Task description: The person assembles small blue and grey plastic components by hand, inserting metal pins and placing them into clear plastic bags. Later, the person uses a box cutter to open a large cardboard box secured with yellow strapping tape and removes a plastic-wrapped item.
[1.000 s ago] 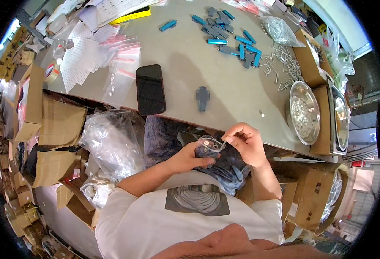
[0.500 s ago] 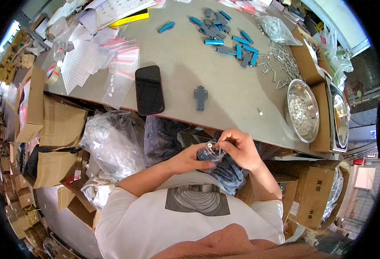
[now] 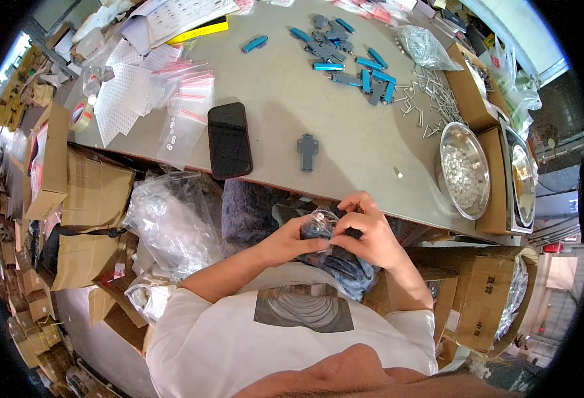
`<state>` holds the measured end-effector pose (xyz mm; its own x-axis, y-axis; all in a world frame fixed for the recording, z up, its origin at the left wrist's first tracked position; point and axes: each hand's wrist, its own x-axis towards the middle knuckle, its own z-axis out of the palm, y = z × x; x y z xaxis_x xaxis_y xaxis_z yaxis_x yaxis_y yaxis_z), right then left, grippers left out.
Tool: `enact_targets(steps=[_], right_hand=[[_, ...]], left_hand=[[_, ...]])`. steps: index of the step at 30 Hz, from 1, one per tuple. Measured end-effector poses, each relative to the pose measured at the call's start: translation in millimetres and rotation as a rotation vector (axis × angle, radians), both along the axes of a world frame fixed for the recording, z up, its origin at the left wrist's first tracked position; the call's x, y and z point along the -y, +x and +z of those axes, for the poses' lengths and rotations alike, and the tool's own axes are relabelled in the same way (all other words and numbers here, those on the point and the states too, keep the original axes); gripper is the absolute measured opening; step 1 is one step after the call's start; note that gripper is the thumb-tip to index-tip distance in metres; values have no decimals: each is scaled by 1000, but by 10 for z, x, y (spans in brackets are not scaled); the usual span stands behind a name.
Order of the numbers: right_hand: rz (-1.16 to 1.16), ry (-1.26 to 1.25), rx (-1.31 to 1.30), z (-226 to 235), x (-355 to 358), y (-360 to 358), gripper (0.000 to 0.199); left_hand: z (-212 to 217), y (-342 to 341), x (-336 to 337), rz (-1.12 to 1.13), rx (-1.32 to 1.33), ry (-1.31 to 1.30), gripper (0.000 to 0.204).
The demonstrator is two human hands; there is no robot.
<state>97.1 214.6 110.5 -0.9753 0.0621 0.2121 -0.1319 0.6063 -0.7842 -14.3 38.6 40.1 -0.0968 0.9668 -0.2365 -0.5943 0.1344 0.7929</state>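
Below the table's front edge, over my lap, my left hand point(image 3: 285, 243) is closed on a small clear plastic bag point(image 3: 320, 222). Something dark shows through the plastic, too unclear to name. My right hand point(image 3: 366, 233) pinches the bag's right side, its thumb and finger close to my left thumb. Black bits show by the right fingers, and I cannot tell what they are. On the table ahead lies a dark grey, cross-shaped plastic part point(image 3: 308, 152), apart from both hands. A black phone point(image 3: 230, 140) rests to its left, and a tiny white piece point(image 3: 400, 176) to its right.
Several blue and grey parts point(image 3: 369, 63) are heaped at the far side, beside loose metal pins point(image 3: 438, 96). A metal bowl point(image 3: 446, 169) of small white pieces stands at the right edge. Zip bags point(image 3: 189, 119) and printed sheets point(image 3: 123, 99) lie left. Cardboard boxes point(image 3: 484, 298) flank me.
My right fingers have shifted down along the bag, closer to my left thumb. The bag has turned, and the small white ring seen on it before no longer shows clearly.
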Motion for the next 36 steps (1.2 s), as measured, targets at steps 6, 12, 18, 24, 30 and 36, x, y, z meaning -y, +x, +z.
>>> enact_targets(steps=[6,12,18,24,30,36], right_hand=[[-11,-102,7,68,81,-23,19],[-115,-27,-106,7,124,38,17],[-151,-123,-97,-38,133,75,18],[-149,-119,-81,-102,120,89,21],[-132,88,-191,-138,142,56,26],[-115,212,-234,-72,154,19,24]], left_hand=[[9,-2,-54,89,-561,135,41],[85,-71,-47,412,-782,293,28],[140,-170,-81,450,-1007,372,16],[242,-206,-173,464,-1345,556,19],[290,-180,-180,356,-1399,533,23],[237,-164,-172,361,-1330,529,18]])
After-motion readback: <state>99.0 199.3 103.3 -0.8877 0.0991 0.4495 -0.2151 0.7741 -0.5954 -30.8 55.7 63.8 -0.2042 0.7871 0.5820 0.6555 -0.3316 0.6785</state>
